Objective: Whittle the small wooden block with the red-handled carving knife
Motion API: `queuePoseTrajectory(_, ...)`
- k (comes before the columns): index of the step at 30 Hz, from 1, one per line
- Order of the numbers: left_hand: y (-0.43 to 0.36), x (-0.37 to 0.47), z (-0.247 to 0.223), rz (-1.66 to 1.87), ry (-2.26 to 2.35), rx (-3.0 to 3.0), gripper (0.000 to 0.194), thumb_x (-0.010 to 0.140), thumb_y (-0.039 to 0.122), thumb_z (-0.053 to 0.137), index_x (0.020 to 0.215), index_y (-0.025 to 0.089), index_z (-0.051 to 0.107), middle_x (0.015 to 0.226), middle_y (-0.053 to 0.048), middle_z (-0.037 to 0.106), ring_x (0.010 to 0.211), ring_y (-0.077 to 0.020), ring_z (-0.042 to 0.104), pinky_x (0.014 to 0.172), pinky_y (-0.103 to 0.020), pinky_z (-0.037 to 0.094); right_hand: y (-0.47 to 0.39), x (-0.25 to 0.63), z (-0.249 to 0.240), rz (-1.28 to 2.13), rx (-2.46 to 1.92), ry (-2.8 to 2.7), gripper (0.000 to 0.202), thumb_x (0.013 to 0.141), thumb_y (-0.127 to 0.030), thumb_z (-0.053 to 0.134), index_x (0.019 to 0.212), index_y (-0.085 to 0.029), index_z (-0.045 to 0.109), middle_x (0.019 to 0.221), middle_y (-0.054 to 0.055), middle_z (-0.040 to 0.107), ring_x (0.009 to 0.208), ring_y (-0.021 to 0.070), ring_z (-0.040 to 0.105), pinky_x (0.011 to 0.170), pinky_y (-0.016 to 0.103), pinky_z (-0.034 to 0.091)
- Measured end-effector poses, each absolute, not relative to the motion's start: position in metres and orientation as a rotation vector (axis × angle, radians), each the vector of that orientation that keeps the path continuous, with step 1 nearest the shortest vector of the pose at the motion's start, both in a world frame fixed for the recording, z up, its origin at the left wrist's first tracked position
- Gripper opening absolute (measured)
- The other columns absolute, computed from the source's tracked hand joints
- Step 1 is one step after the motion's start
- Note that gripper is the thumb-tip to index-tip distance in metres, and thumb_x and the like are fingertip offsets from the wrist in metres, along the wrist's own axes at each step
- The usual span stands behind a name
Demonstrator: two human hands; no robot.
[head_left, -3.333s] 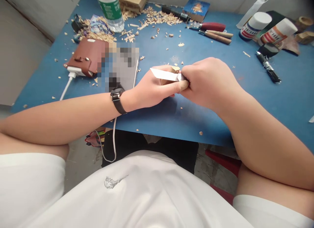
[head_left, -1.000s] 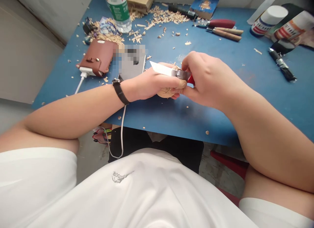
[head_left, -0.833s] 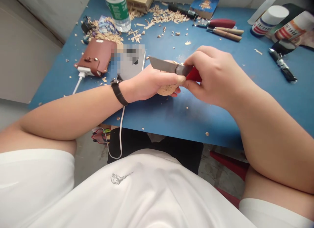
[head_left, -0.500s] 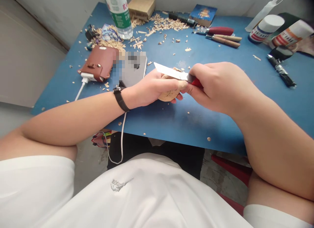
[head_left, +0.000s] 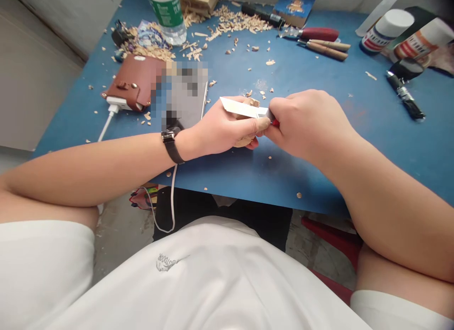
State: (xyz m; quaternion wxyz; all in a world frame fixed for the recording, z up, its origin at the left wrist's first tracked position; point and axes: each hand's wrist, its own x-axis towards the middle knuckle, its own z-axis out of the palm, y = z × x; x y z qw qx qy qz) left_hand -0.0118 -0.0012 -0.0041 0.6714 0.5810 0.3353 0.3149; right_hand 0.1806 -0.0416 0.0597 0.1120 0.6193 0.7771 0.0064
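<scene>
My left hand point(head_left: 220, 130) is closed around a small rounded piece of wood point(head_left: 244, 142), which its fingers mostly cover. In my right hand point(head_left: 307, 119) is a knife point(head_left: 243, 108), gripped in a fist, with only a bit of its red handle showing. The broad bright blade points left and lies over the top of the wood, beside my left thumb. Where exactly the edge meets the wood is hidden. Both hands are held close together above the blue table point(head_left: 227, 174).
Left are a brown leather case point(head_left: 133, 82) with a white cable and a phone point(head_left: 187, 91). Behind lie wood shavings point(head_left: 237, 20), a water bottle point(head_left: 168, 18), a wood block point(head_left: 202, 0) and carving tools point(head_left: 324, 48). White-capped jars point(head_left: 386, 30) and a black-and-silver tool point(head_left: 406, 96) sit right.
My right fist has turned and covers more of the red handle. The blade has shifted slightly, and less of the wood shows below my left thumb. The whole view has moved a little.
</scene>
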Motion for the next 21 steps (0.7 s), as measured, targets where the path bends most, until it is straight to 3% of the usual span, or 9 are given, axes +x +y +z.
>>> queuePoseTrajectory(4, -0.003, -0.005, -0.001, 0.741, 0.789, 1.298, 0.062, 0.096, 0.046, 0.122, 0.085, 0.023, 0.065, 0.072, 0.003, 0.069, 0.068, -0.0146, 0.074, 0.071, -0.031, 0.072, -0.043, 0.178, 0.057, -0.028, 1.927, 2.209, 0.039, 0.117, -0.033, 0.057, 0.136, -0.017, 0.087, 0.121, 0.022, 0.089, 0.104, 0.0397, 0.084, 0.074, 0.040, 0.038)
queuePoseTrajectory(8, -0.006, 0.001, 0.009, 0.713, 0.893, 1.251, 0.053, 0.103, 0.030, 0.115, 0.084, 0.021, 0.066, 0.074, 0.003, 0.066, 0.068, -0.0118, 0.069, 0.074, -0.030, 0.071, -0.046, 0.170, 0.061, -0.099, 2.014, 2.094, 0.045, 0.123, -0.028, 0.050, 0.148, -0.014, 0.085, 0.126, 0.025, 0.089, 0.107, 0.0411, 0.086, 0.075, 0.041, 0.042)
queuePoseTrajectory(11, -0.007, 0.004, 0.011, 0.735, 0.956, 1.222, 0.047, 0.108, 0.023, 0.107, 0.086, 0.020, 0.066, 0.076, 0.003, 0.068, 0.067, -0.0104, 0.069, 0.073, -0.029, 0.068, -0.048, 0.166, 0.060, -0.119, 2.074, 2.053, 0.042, 0.124, -0.029, 0.053, 0.142, -0.015, 0.087, 0.119, 0.024, 0.088, 0.101, 0.0399, 0.086, 0.072, 0.039, 0.044)
queuePoseTrajectory(14, -0.004, 0.004, 0.004, 0.761, 0.945, 1.197, 0.045, 0.107, 0.025, 0.107, 0.092, 0.021, 0.066, 0.079, 0.002, 0.072, 0.066, -0.0108, 0.071, 0.070, -0.028, 0.066, -0.047, 0.166, 0.056, -0.125, 2.159, 2.075, 0.038, 0.124, -0.037, 0.058, 0.134, -0.016, 0.089, 0.112, 0.023, 0.088, 0.096, 0.0389, 0.085, 0.071, 0.038, 0.045)
queuePoseTrajectory(17, 0.003, -0.001, -0.003, 0.722, 0.864, 1.203, 0.053, 0.097, 0.036, 0.119, 0.097, 0.022, 0.068, 0.082, 0.002, 0.074, 0.069, -0.0127, 0.074, 0.070, -0.029, 0.069, -0.045, 0.170, 0.055, -0.088, 2.195, 2.097, 0.038, 0.122, -0.040, 0.063, 0.140, -0.015, 0.087, 0.115, 0.024, 0.089, 0.096, 0.0375, 0.084, 0.072, 0.038, 0.041)
queuePoseTrajectory(19, 0.005, -0.006, -0.003, 0.715, 0.800, 1.237, 0.058, 0.093, 0.043, 0.123, 0.102, 0.023, 0.070, 0.084, 0.003, 0.075, 0.072, -0.0134, 0.075, 0.073, -0.029, 0.069, -0.044, 0.174, 0.057, -0.074, 2.120, 2.151, 0.040, 0.121, -0.038, 0.064, 0.146, -0.014, 0.085, 0.121, 0.023, 0.090, 0.100, 0.0365, 0.082, 0.072, 0.038, 0.037)
queuePoseTrajectory(21, 0.006, -0.009, -0.001, 0.724, 0.769, 1.274, 0.050, 0.099, 0.041, 0.117, 0.104, 0.024, 0.071, 0.083, 0.004, 0.072, 0.074, -0.0133, 0.074, 0.074, -0.028, 0.066, -0.043, 0.178, 0.059, -0.094, 1.970, 2.280, 0.042, 0.121, -0.031, 0.061, 0.152, -0.012, 0.083, 0.127, 0.022, 0.091, 0.104, 0.0343, 0.081, 0.075, 0.039, 0.035)
